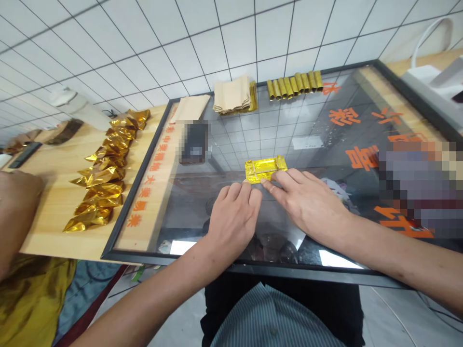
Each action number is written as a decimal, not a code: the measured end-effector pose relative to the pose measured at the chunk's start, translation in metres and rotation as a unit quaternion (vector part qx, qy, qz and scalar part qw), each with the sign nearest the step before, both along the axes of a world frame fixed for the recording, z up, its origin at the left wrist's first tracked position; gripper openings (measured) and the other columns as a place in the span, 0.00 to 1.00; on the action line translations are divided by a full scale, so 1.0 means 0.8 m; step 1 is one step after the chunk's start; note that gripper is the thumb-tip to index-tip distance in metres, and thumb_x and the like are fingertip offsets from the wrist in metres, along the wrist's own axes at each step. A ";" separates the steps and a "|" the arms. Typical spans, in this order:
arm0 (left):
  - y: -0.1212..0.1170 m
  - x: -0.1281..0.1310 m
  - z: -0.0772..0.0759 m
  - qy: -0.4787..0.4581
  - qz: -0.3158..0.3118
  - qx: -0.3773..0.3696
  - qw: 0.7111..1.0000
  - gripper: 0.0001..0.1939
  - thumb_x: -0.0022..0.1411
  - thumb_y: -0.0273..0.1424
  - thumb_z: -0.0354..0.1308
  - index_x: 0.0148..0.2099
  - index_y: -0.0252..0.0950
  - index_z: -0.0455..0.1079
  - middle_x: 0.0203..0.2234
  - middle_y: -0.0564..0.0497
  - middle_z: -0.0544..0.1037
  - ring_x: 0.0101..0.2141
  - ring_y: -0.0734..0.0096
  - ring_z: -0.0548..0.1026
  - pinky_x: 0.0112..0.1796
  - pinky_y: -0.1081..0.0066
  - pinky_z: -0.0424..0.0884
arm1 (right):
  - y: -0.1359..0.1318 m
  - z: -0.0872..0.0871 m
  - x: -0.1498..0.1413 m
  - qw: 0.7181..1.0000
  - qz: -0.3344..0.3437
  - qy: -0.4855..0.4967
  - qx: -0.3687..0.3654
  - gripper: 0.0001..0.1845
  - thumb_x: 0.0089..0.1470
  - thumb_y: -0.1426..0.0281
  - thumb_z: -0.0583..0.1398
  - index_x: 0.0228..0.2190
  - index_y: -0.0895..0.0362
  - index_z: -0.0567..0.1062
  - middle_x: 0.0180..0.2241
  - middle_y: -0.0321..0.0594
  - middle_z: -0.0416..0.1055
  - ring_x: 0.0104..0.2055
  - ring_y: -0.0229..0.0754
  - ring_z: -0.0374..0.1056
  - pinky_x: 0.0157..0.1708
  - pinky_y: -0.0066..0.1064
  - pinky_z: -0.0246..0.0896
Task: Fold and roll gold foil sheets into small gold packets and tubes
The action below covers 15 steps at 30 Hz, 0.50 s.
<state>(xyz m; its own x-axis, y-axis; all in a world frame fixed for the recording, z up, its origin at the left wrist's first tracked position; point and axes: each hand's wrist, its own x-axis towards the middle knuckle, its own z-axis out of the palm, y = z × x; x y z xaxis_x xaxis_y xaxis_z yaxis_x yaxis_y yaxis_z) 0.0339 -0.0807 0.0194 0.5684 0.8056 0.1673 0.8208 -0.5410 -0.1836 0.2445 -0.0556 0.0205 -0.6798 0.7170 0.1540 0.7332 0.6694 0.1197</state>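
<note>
A small folded piece of gold foil paper (265,168) lies on the glass panel (231,144). My left hand (233,217) is curled, its fingertips pressing the foil's near left corner. My right hand (307,200) lies flat with fingers stretched, the index fingertip pressing the foil's near edge. Neither hand lifts the foil off the glass.
A row of folded gold foil shapes (104,168) lies on the wooden board at left. A stack of tan paper sheets (231,95) and a row of gold rolls (294,84) sit at the panel's far edge. Another person's arm (16,212) shows at the left edge.
</note>
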 end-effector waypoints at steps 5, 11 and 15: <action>-0.016 -0.022 -0.007 -0.083 0.010 0.000 0.996 0.13 0.71 0.19 0.49 0.49 0.35 0.71 0.63 0.40 0.76 0.53 0.52 0.75 0.49 0.53 0.76 | 0.000 -0.001 -0.001 1.000 0.004 0.005 0.009 0.26 0.65 0.78 0.56 0.62 0.61 0.76 0.49 0.51 0.75 0.48 0.56 0.68 0.43 0.46 0.63; -0.020 -0.012 -0.013 -0.128 -0.037 -0.011 0.991 0.15 0.75 0.20 0.44 0.52 0.31 0.71 0.63 0.34 0.75 0.68 0.53 0.68 0.65 0.51 0.70 | -0.001 -0.001 0.000 1.000 0.006 0.018 0.003 0.26 0.66 0.78 0.53 0.62 0.59 0.76 0.51 0.54 0.77 0.50 0.57 0.69 0.43 0.47 0.63; -0.011 0.002 -0.014 -0.086 -0.066 -0.041 0.993 0.14 0.77 0.24 0.44 0.54 0.28 0.71 0.63 0.32 0.74 0.71 0.53 0.64 0.70 0.51 0.64 | -0.001 -0.002 0.000 1.000 0.004 0.025 0.000 0.25 0.68 0.78 0.52 0.61 0.59 0.77 0.50 0.55 0.77 0.49 0.58 0.69 0.41 0.48 0.64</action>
